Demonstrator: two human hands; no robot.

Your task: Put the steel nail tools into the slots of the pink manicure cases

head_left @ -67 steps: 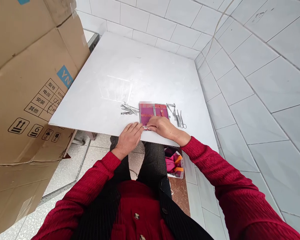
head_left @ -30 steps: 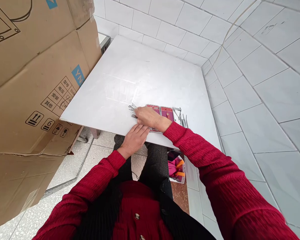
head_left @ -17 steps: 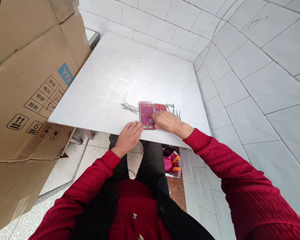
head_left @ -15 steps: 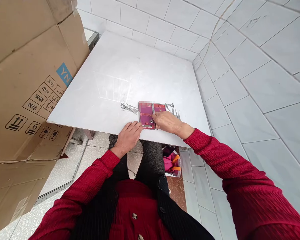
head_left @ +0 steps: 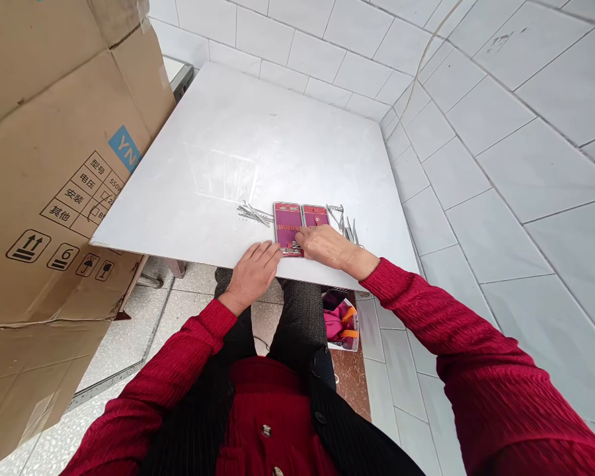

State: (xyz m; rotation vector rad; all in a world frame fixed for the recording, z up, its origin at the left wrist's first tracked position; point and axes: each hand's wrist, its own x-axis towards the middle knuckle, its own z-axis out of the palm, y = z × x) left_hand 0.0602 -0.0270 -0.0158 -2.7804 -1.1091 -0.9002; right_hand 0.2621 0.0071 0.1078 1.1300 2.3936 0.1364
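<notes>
Presently, case [head_left: 288, 217]: it lies open on the white surface [head_left: 228, 119], its 2 halves side by side, purple inside with orange parts.
Right hand [head_left: 327, 247]: fingertips are pinched together on a small metal piece [head_left: 295, 244], over the near part of the case's left half.
Left hand [head_left: 254, 271]: it is laid flat, fingers stretched and close together, fingertips at the near left corner of the case; under the palm I cannot tell.
Left tools [head_left: 255, 214]: loose metal pile, just beside the case.
Right tools [head_left: 350, 228]: also metal, partly covered by the right hand.
</notes>
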